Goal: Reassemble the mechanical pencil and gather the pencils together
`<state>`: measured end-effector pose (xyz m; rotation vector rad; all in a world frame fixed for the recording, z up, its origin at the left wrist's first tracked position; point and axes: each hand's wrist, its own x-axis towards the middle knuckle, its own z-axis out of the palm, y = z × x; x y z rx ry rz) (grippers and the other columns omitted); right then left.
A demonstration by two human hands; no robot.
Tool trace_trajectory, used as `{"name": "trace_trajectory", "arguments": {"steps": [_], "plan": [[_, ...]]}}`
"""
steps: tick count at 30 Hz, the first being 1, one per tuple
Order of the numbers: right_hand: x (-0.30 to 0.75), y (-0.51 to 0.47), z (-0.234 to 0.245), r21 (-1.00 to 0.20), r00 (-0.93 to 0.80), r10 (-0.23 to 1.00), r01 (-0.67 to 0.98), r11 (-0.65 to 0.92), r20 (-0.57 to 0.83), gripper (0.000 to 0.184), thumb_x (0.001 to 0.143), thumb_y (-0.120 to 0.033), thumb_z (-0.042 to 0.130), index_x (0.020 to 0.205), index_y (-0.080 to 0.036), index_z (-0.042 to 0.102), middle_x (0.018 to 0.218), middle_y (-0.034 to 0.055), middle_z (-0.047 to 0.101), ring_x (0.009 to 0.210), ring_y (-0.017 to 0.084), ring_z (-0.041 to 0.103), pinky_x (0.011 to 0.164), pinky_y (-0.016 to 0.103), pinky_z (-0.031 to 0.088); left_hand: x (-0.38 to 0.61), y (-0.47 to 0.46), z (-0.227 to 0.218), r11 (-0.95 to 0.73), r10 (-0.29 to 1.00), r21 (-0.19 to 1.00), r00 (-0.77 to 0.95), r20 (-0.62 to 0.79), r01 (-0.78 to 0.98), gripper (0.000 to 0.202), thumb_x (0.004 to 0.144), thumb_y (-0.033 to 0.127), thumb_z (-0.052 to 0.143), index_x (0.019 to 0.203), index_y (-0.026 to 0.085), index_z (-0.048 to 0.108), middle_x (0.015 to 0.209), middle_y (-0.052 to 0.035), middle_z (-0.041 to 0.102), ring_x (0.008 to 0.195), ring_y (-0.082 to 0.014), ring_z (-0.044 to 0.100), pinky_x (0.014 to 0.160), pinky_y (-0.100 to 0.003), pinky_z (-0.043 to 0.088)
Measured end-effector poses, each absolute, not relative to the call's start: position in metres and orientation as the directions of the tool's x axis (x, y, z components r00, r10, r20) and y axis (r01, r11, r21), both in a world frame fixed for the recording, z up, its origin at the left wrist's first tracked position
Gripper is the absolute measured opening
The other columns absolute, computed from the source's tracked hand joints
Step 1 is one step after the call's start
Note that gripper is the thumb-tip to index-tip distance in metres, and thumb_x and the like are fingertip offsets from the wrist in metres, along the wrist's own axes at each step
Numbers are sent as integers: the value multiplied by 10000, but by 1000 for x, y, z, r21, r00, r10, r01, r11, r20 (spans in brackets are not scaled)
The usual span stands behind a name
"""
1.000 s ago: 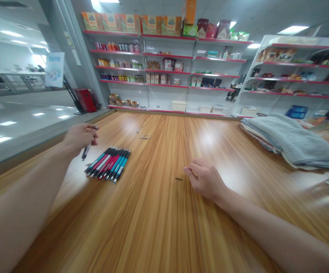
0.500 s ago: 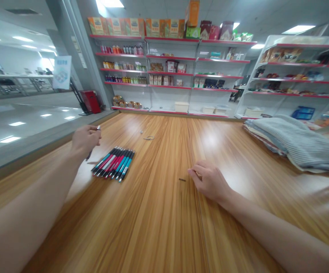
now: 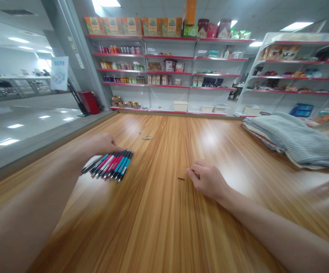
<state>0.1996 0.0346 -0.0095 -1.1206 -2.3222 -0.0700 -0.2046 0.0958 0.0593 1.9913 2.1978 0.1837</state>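
Note:
Slim click pens (image 3: 111, 165) with black, red, white and teal barrels lie side by side in a row on the wooden table (image 3: 158, 212). My left hand (image 3: 103, 144) reaches over the row, a finger stretched out at the far ends of the pens; its other fingers are mostly hidden. By its wrist, a dark pen (image 3: 88, 167) lies at the row's left end, partly covered by the hand. My right hand (image 3: 208, 176) rests on the table in a loose fist, with nothing visible in it. Just left of it lies a short thin black piece (image 3: 180, 178).
A thin ring-shaped loop (image 3: 147, 137) and a tiny shiny bit (image 3: 139, 132) lie beyond the pens. Folded striped cloths (image 3: 295, 138) are stacked at the right. Shelves of goods (image 3: 167, 70) stand behind the table. The table's left edge borders the floor.
My left hand has moved right and nearer, over the row's far ends. The dark pen it held now lies at the row's left end. My right hand stays in place.

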Motion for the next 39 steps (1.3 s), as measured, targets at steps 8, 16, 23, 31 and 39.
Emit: {"name": "trace_trajectory", "arguments": {"steps": [8, 16, 23, 31, 39], "plan": [[200, 32, -9, -173, -514, 694, 727, 665, 504, 312, 927, -250, 454, 630, -160, 481, 705, 46, 540, 695, 144, 501, 641, 272, 355, -133, 80, 44, -25, 988, -78, 13, -153, 997, 349, 668, 486, 636, 582, 148, 638, 657, -121, 641, 571, -213, 568, 544, -277, 346], [196, 30, -5, -272, -476, 678, 667, 693, 560, 250, 905, -241, 504, 1137, -167, 561, 988, 89, 609, 915, 207, 565, 787, 333, 462, -91, 60, 49, -259, 958, 167, 276, -82, 951, 293, 799, 380, 496, 638, 160, 606, 629, -62, 609, 590, -175, 544, 540, -267, 310], [192, 24, 2, -220, -559, 566, 566, 795, 606, 375, 919, -276, 529, 1279, -189, 469, 1116, 100, 583, 1038, 235, 519, 882, 383, 451, -38, 21, 53, -641, 756, 272, 652, 61, 718, 235, 934, 325, 354, 885, 178, 531, 754, -45, 595, 657, -167, 539, 568, -264, 311], [197, 29, -5, -270, -451, 583, 585, 765, 676, 198, 945, -274, 483, 840, -164, 610, 717, 40, 539, 699, 160, 492, 629, 287, 367, -44, 28, 61, -669, 731, 406, 650, 207, 623, 176, 907, 262, 471, 963, 174, 613, 829, -54, 621, 774, -169, 551, 685, -279, 385], [199, 31, -2, -413, -334, 628, 527, 743, 703, 237, 950, -265, 457, 763, -158, 556, 709, 37, 548, 667, 145, 492, 595, 267, 339, -55, 27, 85, 159, 829, 984, 552, -89, -81, 357, 891, 410, 528, 1077, 127, 640, 805, -77, 598, 705, -150, 561, 625, -266, 460]]}}
